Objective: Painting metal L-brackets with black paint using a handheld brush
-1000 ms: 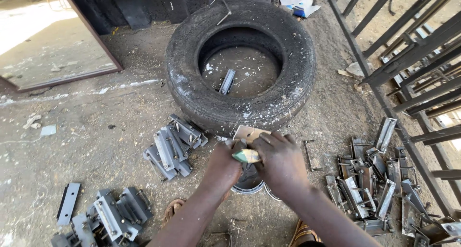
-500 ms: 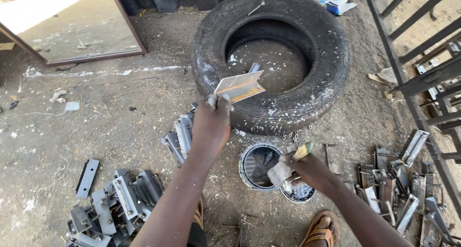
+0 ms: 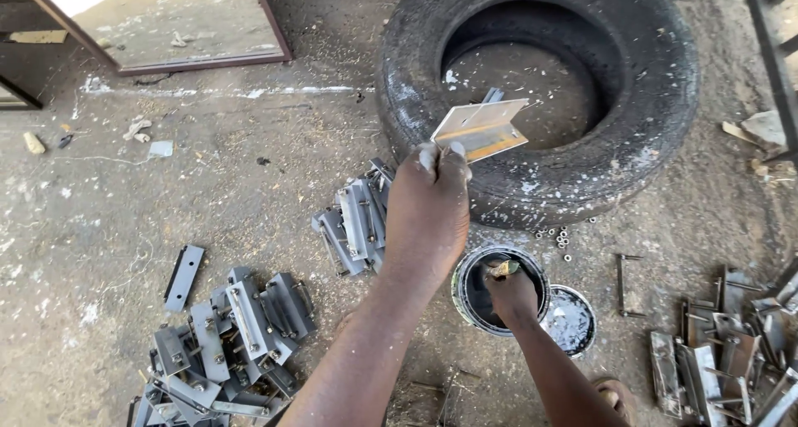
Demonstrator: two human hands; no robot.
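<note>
Left hand [image 3: 428, 207] raised, fingers pinched on the near edge of a folded metal plate [image 3: 482, 130]. Plate pale, angled, an orange-brown band along its lower flap; it hangs in the air over the near rim of the tyre [image 3: 540, 95]. White paint on the fingertips.

Right hand [image 3: 509, 294] low, closed around a small brush [image 3: 502, 268], reaching into the open paint tin [image 3: 497, 290]. Tin stands on the ground just near of the tyre; inside looks dark. Its lid [image 3: 569, 319] lies touching the tin on the right, smeared white.

Tyre lies flat, black, splashed with white along the near wall. One small metal piece [image 3: 492, 95] lies in its hollow, partly hidden by the plate.

Left of the tin: a small pile of grey metal brackets [image 3: 353, 219]. Further left and nearer: a larger heap of brackets [image 3: 229, 344], one flat strip [image 3: 184, 277] lying apart. Right edge: more metal pieces [image 3: 731, 352]. Small nuts [image 3: 559, 236] scattered between tyre and tin. Ground [image 3: 208, 169] dirt and concrete. Far left, a metal frame [image 3: 199, 61].
</note>
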